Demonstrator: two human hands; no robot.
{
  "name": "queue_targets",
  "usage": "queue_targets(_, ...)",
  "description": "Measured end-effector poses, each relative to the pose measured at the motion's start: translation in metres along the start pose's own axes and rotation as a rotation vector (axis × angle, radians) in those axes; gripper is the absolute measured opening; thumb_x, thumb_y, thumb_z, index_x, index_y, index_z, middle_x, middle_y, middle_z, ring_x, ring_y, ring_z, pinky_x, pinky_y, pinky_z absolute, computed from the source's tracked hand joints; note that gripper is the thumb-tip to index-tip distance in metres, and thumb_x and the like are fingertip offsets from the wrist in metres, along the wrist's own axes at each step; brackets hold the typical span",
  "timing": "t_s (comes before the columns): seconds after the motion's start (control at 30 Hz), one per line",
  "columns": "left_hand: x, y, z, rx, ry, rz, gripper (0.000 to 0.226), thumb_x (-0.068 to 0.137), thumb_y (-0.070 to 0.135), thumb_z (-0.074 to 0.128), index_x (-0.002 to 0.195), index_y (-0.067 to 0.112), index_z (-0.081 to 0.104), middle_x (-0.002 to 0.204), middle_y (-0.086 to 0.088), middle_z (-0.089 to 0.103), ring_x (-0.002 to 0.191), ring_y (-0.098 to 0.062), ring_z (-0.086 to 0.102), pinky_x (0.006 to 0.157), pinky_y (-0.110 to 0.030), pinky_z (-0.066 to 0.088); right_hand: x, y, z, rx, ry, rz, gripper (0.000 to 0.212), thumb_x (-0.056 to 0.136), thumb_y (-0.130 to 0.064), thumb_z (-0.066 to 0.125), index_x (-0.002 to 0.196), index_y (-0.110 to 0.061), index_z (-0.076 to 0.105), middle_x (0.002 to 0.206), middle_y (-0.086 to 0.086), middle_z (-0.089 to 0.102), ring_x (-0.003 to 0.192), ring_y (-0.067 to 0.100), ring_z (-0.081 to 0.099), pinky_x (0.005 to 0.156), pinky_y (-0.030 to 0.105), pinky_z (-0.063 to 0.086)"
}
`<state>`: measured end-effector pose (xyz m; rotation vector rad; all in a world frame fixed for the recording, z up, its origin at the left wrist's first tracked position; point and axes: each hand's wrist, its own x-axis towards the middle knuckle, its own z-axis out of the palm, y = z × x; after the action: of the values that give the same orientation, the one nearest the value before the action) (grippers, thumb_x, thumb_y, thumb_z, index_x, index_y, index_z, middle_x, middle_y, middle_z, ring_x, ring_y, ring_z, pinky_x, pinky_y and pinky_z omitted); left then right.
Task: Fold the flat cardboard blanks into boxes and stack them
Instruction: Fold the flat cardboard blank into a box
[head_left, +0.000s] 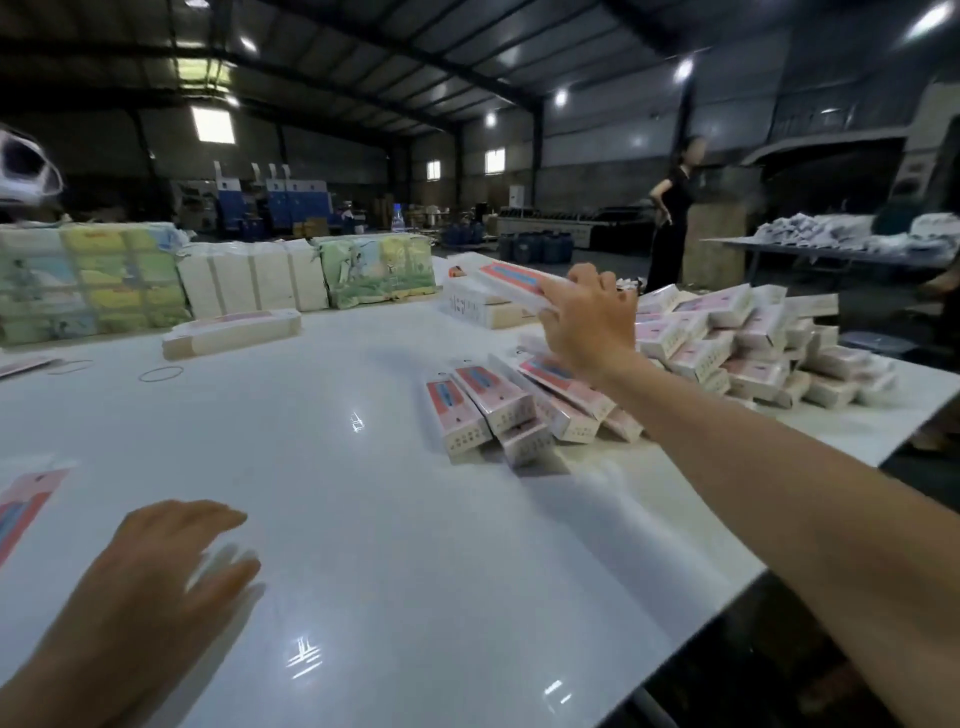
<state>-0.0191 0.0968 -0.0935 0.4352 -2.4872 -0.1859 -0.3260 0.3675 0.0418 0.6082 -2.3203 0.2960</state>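
Closest in, the left hand (171, 561) is hovering over the near edge of the counter (363, 519), fingers spread and loose, holding nothing. A flat blank (23, 501) is lying at the near left edge, so there's folding left to do. Further out, the right hand (587, 317) is reaching toward the far right side, fingers curled around a folded box (511, 278) above the heap of finished boxes (727, 343). Looks well along to me, dozens done. More blanks (231, 328) are waiting near the far left, beside wrapped bundles (88, 280).
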Motion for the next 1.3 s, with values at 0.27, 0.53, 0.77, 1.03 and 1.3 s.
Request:
queue_targets(0.27,0.0,0.022,-0.012,-0.117,-0.033,0.004,0.042,0.068,0.053,0.05,0.082,0.02,0.072,0.084,0.015,0.058,0.084,-0.021,0.057,0.075,-0.035,0.04,0.006,0.073,0.02,-0.177,-0.311,0.331,0.04,0.096,-0.033,0.035,0.134,-0.028,0.048,0.142,0.015,0.039,0.125,0.035,0.035,0.102,0.052,0.029)
queue_targets(0.53,-0.001,0.034,-0.017,-0.119,-0.116,-0.08,0.028,0.088,0.037,0.058,0.11,0.022,0.065,0.114,0.012,0.059,0.109,-0.01,0.048,0.092,-0.022,0.035,-0.024,-0.045,-0.016,0.326,0.089,-0.103,0.031,0.09,-0.018,0.056,0.119,-0.012,0.065,0.126,0.013,0.06,0.116,0.034,0.048,0.098,0.048,0.036)
queue_targets(0.77,-0.002,0.043,-0.03,-0.077,-0.255,-0.147,0.031,0.089,0.037,0.051,0.109,0.017,0.064,0.118,0.003,0.058,0.112,-0.017,0.046,0.095,-0.031,0.037,-0.107,-0.151,-0.002,0.57,-0.24,-0.398,0.021,0.089,-0.018,0.06,0.104,-0.019,0.073,0.115,0.002,0.067,0.109,0.026,0.056,0.093,0.037,0.042)
queue_targets(1.03,-0.002,0.044,-0.031,-0.076,-0.273,-0.188,0.035,0.09,0.036,0.053,0.12,0.02,0.061,0.128,0.001,0.055,0.12,-0.018,0.043,0.097,-0.034,0.036,-0.137,-0.154,0.029,0.492,-0.482,-0.458,0.023,0.093,-0.024,0.053,0.108,-0.025,0.07,0.115,-0.008,0.061,0.103,0.016,0.052,0.083,0.029,0.042)
queue_targets(1.3,0.033,-0.057,-0.108,0.116,-0.182,-0.485,0.028,0.089,0.031,0.052,0.112,0.019,0.063,0.118,0.0,0.06,0.103,-0.019,0.054,0.08,-0.031,0.045,-0.137,-0.155,0.044,0.519,-0.469,-0.393,0.016,0.08,-0.008,0.068,0.091,-0.017,0.076,0.099,0.002,0.067,0.092,0.032,0.059,0.082,0.046,0.048)
